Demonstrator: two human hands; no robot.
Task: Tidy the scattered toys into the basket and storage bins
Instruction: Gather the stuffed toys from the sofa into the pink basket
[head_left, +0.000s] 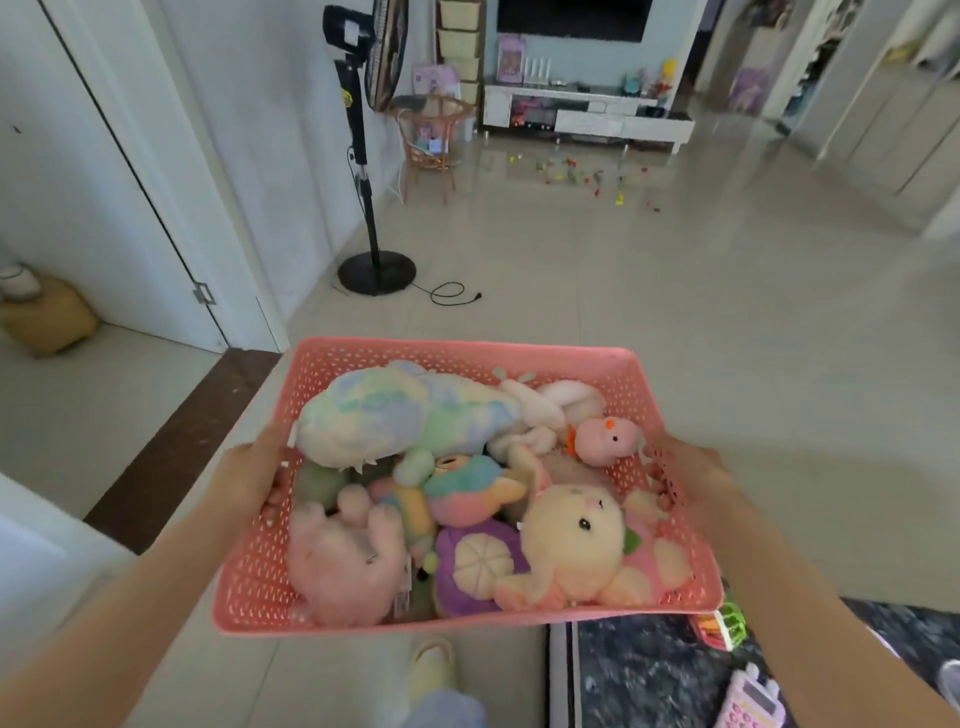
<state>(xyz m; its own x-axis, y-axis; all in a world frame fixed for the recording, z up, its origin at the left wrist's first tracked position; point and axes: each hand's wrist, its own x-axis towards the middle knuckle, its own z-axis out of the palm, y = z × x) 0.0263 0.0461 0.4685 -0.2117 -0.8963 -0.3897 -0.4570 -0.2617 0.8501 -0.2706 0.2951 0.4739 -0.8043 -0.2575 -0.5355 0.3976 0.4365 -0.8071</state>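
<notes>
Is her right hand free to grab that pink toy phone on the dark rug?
Probably not right now. The right hand grips the pink basket of plush toys, as does the left hand; the toy phone lies below.

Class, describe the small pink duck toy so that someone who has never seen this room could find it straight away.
Start at the pink perforated basket held between the left hand and right hand. Look to its right side, just beyond the right hand's fingers. The pink duck lies there by the white plush; it alone has an orange beak and orange tuft.
</notes>
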